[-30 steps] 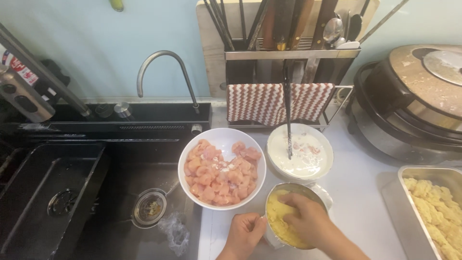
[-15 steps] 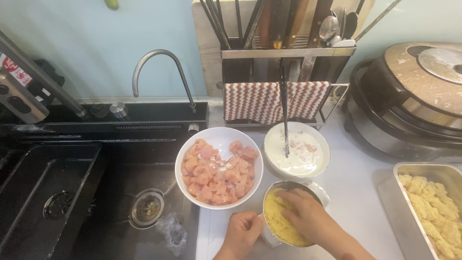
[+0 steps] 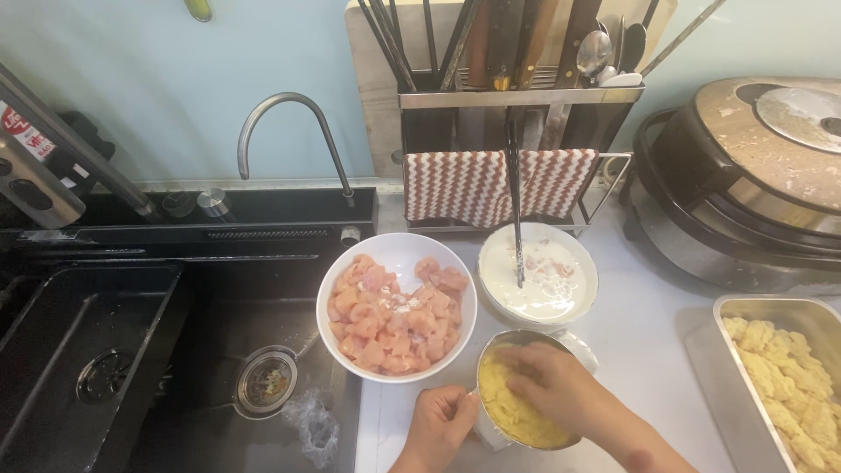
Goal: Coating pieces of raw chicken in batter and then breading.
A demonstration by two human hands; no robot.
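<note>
White counter (image 3: pixel 631 342), metal bowl (image 3: pixel 517 398) of yellow crumbs, left hand (image 3: pixel 438 429) clasping rim, right hand (image 3: pixel 552 385) spread inside

The white counter (image 3: pixel 631 324) carries a metal bowl (image 3: pixel 526 398) held by both hands. Just beyond it stand a meat bowl (image 3: pixel 396 307) and a batter bowl (image 3: pixel 538 278); right, a tray (image 3: pixel 780 377).

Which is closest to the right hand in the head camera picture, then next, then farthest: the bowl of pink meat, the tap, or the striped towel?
From the right hand:
1. Bowl of pink meat, just left.
2. Striped towel, behind, on the rack.
3. Tap, far back left over the sink.
</note>
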